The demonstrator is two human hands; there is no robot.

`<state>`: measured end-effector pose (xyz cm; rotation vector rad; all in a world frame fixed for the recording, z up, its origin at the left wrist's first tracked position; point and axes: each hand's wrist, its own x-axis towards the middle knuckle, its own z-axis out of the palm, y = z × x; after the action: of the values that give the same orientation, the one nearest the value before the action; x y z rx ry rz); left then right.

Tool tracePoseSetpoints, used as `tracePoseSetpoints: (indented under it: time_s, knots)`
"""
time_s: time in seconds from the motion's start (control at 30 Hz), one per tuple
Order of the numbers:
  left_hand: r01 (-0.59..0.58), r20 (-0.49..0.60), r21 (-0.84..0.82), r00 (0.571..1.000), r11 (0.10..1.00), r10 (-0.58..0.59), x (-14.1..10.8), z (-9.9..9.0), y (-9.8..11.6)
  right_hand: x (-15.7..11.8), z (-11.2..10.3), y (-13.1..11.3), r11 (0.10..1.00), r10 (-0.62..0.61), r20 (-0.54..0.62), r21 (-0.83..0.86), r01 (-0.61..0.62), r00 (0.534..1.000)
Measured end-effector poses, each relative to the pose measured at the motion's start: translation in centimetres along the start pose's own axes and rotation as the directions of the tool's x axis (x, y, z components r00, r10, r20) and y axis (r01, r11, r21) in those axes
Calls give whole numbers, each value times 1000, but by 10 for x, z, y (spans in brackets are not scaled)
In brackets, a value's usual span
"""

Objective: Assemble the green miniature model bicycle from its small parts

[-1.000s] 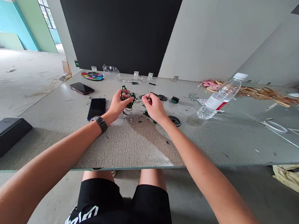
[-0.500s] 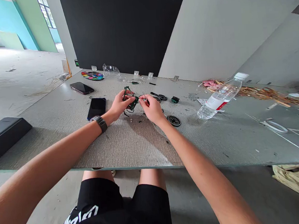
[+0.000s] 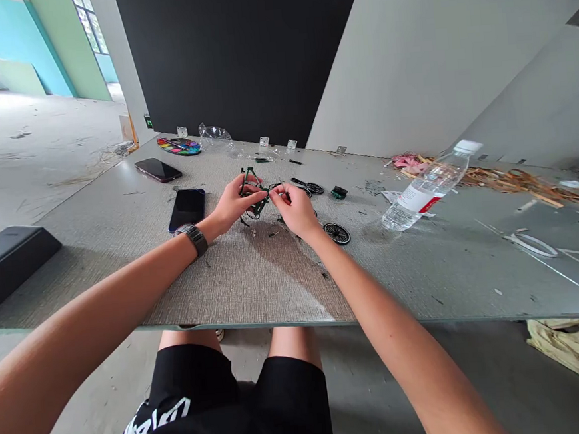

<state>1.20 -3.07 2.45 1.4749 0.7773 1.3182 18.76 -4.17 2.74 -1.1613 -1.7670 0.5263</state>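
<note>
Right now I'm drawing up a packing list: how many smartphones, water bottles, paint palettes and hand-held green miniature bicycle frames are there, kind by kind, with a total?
Smartphones: 2
Water bottle: 1
Paint palette: 1
Green miniature bicycle frame, in the left hand: 1
Total: 5
</note>
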Motion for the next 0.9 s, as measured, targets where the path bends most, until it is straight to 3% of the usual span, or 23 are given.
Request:
tracePoseSetpoints:
  time_s: [0.17,0.33,0.5,0.7,0.9]
  knots:
    - [34,-18,-40,999,999,-35,1,-1,1,0,0,1,1000,-24,-7,-5,24,1000]
    - [173,40,-220,985,960,-168,3,-6,4,-1,1,1,998,-17,43,58,14,999]
    - [327,173,-349,944,878,-282,4,-12,8,-5,-5,-9,980,-196,89,-16,198,977]
    - [488,253,-342,871,803,-422,2,-14,14,-6,-13,-14,959,-269,101,-59,276,958]
    - [523,329,-313,843,793,-426,5,-17,13,-8,-14,-14,941,-322,67,-86,327,944]
